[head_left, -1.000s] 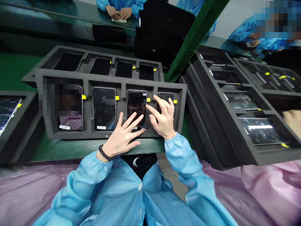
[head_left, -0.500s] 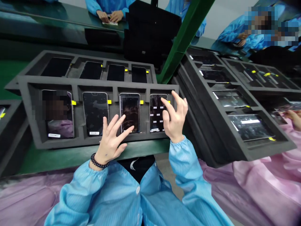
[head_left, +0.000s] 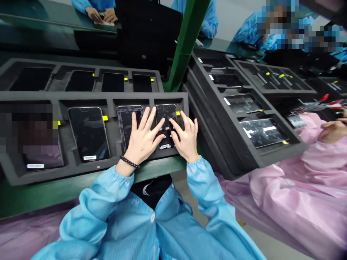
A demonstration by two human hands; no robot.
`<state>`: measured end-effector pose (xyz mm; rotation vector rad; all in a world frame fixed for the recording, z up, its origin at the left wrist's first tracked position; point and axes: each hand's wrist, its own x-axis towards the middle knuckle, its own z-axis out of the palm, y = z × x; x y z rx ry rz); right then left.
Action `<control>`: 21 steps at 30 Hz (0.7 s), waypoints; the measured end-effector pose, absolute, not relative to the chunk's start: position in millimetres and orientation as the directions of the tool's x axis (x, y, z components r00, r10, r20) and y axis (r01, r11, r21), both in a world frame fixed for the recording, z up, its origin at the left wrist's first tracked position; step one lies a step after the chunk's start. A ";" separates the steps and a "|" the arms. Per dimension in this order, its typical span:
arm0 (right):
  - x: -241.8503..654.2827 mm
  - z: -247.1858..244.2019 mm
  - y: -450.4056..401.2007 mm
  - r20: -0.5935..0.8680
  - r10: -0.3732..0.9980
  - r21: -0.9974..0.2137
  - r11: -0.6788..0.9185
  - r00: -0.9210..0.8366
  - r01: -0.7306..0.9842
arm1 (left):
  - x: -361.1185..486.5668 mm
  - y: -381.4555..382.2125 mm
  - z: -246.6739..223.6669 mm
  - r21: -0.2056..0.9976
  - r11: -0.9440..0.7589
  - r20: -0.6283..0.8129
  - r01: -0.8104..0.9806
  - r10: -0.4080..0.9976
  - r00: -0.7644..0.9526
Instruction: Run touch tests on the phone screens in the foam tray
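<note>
In front of me a dark foam tray (head_left: 89,95) holds several smartphones in separate slots. My left hand (head_left: 143,135) is spread, palm down, over a phone with a lit border pattern (head_left: 125,126), its fingertips reaching toward the rightmost phone (head_left: 166,112). That rightmost phone has white blocks on its black screen. Its right edge lies under the curved, parted fingers of my right hand (head_left: 187,141); whether the fingertips press the glass I cannot tell. Further left, a dark-screened phone (head_left: 89,133) and a reflective phone (head_left: 45,155) lie in their slots. Neither hand grips anything.
Behind stands another foam tray (head_left: 97,68) of dark phones. On the right, stacked foam trays (head_left: 282,155) hold more phones beside a green post (head_left: 187,43). A co-worker's hand (head_left: 332,130) and pink sleeve are at far right; people in blue sit across.
The view has shifted, so the trays appear further left. My left hand has moved right toward the rightmost phone. My right hand has come lower, with its fingers closer to that screen.
</note>
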<state>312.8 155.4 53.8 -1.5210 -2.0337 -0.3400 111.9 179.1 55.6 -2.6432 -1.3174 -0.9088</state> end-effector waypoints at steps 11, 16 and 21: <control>323.0 38.8 139.3 0.617 0.759 -0.149 0.372 -0.208 0.916 | 98.5 159.4 39.9 0.208 -0.686 0.547 0.697 0.673 0.499; 318.0 43.6 138.4 0.572 0.769 -0.110 0.417 -0.286 0.902 | 105.3 160.3 42.9 0.158 -0.727 0.538 0.668 0.630 0.559; 326.5 38.1 126.6 0.616 0.752 -0.144 0.400 -0.235 0.905 | 99.8 155.3 39.4 0.178 -0.762 0.539 0.622 0.604 0.586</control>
